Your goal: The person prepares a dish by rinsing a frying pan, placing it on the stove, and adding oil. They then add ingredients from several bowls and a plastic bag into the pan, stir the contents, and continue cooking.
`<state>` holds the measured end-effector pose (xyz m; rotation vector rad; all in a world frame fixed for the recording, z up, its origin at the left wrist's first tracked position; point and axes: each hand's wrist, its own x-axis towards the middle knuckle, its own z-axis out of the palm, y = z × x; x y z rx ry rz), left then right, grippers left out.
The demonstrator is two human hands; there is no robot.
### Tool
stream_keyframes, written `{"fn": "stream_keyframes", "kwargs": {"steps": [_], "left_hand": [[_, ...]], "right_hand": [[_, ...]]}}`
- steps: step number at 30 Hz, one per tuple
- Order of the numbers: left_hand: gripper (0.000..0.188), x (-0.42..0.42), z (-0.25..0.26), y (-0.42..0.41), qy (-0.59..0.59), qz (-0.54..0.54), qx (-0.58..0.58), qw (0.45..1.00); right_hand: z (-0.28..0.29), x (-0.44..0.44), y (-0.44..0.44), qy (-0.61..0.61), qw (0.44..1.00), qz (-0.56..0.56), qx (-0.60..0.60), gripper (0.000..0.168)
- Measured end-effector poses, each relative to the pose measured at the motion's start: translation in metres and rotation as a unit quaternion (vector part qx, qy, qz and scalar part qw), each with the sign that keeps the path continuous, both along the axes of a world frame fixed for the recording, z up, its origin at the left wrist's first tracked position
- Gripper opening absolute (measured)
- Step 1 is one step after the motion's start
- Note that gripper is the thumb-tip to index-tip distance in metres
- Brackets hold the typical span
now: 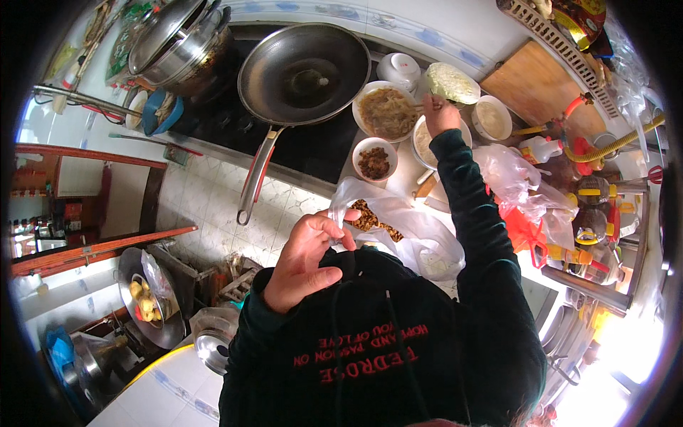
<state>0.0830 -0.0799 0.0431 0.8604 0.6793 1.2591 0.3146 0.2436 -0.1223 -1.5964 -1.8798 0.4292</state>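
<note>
My right hand (442, 116) grips a thin utensil (418, 107), partly hidden by my fingers, whose end reaches the rim of a bowl of brownish, noodle-like food (388, 113). Beneath that forearm stands a pale-filled pot or bowl (425, 145), partly covered by my sleeve. My left hand (309, 253) holds the edge of a translucent plastic bag (427, 248) between its fingers, the thumb apart. Inside the bag lie chopped brown pieces (368, 220). A small white bowl of dark brown bits (374, 163) sits between the bag and the noodle-like food.
A long-handled wok (304, 69) with a little liquid rests on the black stove (304, 152). Behind my right hand are a cut cabbage (452, 84), an overturned bowl (399, 69) and a bowl of pale contents (492, 118). Bottles (592, 224) and plastic bags (517, 171) crowd the right side.
</note>
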Motion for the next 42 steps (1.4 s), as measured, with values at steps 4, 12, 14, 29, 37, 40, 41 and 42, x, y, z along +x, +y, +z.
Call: {"fn": "stream_keyframes", "kwargs": {"steps": [4,12,14,29,37,40,41,42], "left_hand": [[0.052,0.000,0.000,-0.002,0.011,-0.006,0.000,1.000],[0.057,0.002,0.006,-0.004,0.029,-0.014,0.004,0.999],[0.059,0.002,0.008,-0.005,0.030,-0.013,0.003,0.999],[0.065,0.010,0.002,-0.009,0.038,0.012,0.002,0.999],[0.065,0.009,0.001,-0.012,0.027,0.015,0.004,1.000],[0.064,0.007,0.000,-0.013,0.024,0.002,0.010,1.000],[0.063,0.006,0.001,-0.013,0.023,-0.005,0.014,1.000],[0.063,0.006,0.001,-0.013,0.021,-0.005,0.015,1.000]], "right_hand": [[0.003,-0.002,0.004,-0.089,0.995,0.001,0.043,0.042],[-0.019,-0.001,0.036,-0.041,0.992,-0.108,0.043,0.051],[-0.023,0.002,0.043,-0.001,0.991,-0.136,-0.007,0.053],[0.042,0.007,0.001,0.414,0.899,-0.106,-0.096,0.050],[0.033,0.006,-0.003,0.372,0.918,-0.035,-0.134,0.042],[0.027,-0.001,-0.009,0.319,0.931,-0.008,-0.176,0.034],[0.026,-0.003,-0.011,0.301,0.936,0.001,-0.185,0.033],[0.024,-0.004,-0.014,0.311,0.926,0.038,-0.209,0.027]]}}
